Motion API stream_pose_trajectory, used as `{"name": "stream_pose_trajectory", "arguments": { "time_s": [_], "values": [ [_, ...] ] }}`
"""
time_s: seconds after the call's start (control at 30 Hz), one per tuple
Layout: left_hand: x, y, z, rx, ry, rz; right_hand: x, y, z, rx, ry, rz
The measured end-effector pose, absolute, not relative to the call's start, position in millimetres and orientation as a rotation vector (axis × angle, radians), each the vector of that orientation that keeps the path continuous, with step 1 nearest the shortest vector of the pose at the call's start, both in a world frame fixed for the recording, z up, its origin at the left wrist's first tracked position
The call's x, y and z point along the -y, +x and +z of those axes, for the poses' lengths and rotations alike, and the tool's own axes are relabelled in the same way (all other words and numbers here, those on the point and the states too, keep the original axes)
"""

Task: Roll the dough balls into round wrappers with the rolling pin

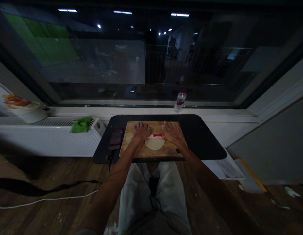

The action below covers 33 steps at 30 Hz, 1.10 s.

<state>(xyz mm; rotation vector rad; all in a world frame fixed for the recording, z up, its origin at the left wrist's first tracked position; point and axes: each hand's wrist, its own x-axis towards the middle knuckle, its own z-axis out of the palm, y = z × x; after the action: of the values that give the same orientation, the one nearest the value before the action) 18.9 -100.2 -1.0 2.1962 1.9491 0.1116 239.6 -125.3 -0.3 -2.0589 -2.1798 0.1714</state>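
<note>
Nearest the camera are the wearer's pale trousers (169,189), with two bare forearms (123,163) reaching forward over them. A flat, pale dough round (154,144) lies on the wooden cutting board (153,126), between the hands and a little nearer the body. Along its far edge a slim rolling rod (155,136) lies crosswise, white with a red printed label. The left hand (142,130) and the right hand (173,131) lie palm down over the rod's two ends, fingers stretched forward and spread, not curled round it; the ends themselves are hidden beneath them.

The board rests on a black tabletop (202,137) with rounded corners. Left of the board lies a smartphone (116,138), and a dark cable runs down near its lower end. Beyond the table, a clear plastic bottle (180,101) with a magenta cap stands on the white windowsill (146,111), before a wide, dark window (146,65) full of reflections. To the left, a white radiator (50,140) bears a crumpled green cloth (81,124) and a white tub (31,112) with something orange on top.
</note>
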Motion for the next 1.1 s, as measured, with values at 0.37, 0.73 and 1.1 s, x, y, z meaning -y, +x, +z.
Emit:
{"name": "stream_pose_trajectory", "arguments": {
  "time_s": [0.37,0.73,1.1],
  "values": [
    [105,18,8,-1.938,2.194,0.080,92,251,-14,2.076,-2.143,0.064],
    [103,17,2,-1.933,2.203,0.010,116,252,-21,2.451,-1.962,-0.124],
    [100,15,-9,-1.863,2.232,-0.001,147,246,-4,2.622,-1.741,-0.057]
  ]
}}
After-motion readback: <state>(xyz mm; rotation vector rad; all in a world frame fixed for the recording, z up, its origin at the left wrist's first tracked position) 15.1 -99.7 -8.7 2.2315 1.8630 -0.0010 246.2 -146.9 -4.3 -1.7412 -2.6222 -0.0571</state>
